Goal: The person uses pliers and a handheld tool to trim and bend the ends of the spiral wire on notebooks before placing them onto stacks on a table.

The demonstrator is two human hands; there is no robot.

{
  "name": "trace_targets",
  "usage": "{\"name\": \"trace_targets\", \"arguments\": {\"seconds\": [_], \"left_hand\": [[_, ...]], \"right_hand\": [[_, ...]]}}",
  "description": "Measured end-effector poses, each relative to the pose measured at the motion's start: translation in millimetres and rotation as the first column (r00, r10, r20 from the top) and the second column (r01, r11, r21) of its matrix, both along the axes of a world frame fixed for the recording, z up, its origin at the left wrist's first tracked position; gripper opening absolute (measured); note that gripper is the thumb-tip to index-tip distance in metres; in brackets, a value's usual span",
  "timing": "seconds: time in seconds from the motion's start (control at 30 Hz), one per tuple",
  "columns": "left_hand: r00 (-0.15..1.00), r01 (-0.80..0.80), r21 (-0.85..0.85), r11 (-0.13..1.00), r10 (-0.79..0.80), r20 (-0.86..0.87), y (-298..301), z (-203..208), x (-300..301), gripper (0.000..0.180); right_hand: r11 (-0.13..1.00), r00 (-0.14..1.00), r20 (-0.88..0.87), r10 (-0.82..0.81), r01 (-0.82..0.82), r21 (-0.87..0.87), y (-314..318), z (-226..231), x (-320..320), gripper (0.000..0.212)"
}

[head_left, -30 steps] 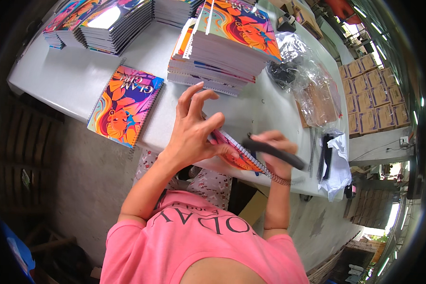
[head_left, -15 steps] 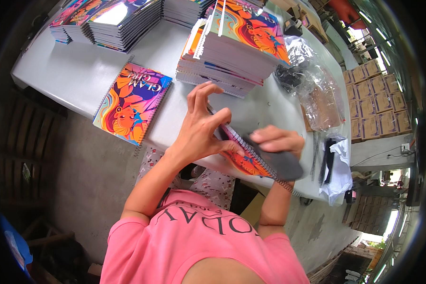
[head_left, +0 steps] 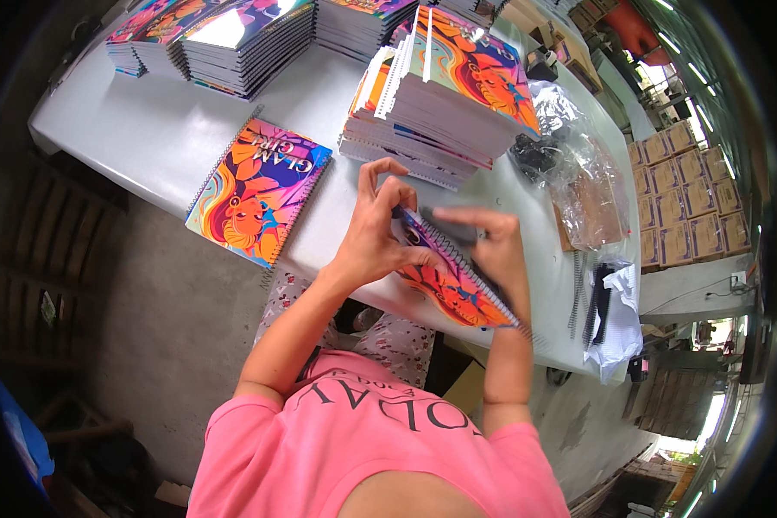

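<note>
My left hand (head_left: 378,226) grips a spiral-bound notebook (head_left: 447,298) with a bright orange and purple cover, tilted over the table's near edge. Its thumb lies on the cover and its fingers curl over the top end. Along the notebook's upper right side runs a dark coil (head_left: 468,266), whose loose end sticks out past the lower corner. Close by the coil, my right hand (head_left: 496,246) holds a dark flat pad (head_left: 464,233), blurred and mostly hidden by the fingers. Left of my hands, another spiral notebook (head_left: 255,194) lies face up, coil ends protruding.
A tall stack of notebooks and punched pages (head_left: 445,108) stands just beyond my hands. More notebook stacks (head_left: 250,52) fill the table's far left. Clear plastic wrap (head_left: 591,194), loose coils (head_left: 576,293) and crumpled white paper (head_left: 617,315) lie at right. Cartons (head_left: 686,194) are piled beyond.
My right hand and the dark pad have moved up and left along the coil, uncovering the notebook's lower end. My left hand still grips the notebook. The whole view has shifted slightly.
</note>
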State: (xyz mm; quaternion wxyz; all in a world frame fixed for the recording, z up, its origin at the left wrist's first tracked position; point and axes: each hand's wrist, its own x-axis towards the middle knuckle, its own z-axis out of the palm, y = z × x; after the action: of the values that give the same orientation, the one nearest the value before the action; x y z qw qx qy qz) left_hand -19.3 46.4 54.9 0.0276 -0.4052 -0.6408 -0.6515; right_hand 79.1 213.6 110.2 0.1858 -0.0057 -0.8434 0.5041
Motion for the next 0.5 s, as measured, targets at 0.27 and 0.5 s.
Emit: {"name": "trace_targets", "arguments": {"seconds": [0.27,0.5], "left_hand": [[0.999,0.05,0.051,0.997,-0.049,-0.005,0,-11,-4,0.09],[0.996,0.093,0.03,0.995,-0.092,-0.009,0,-10,-8,0.089]], "right_hand": [[0.993,0.995,0.007,0.101,-0.1,-0.056,-7,11,-2,0.027],[0.986,0.997,0.008,0.073,-0.074,0.146,-15,14,-20,0.032]]}}
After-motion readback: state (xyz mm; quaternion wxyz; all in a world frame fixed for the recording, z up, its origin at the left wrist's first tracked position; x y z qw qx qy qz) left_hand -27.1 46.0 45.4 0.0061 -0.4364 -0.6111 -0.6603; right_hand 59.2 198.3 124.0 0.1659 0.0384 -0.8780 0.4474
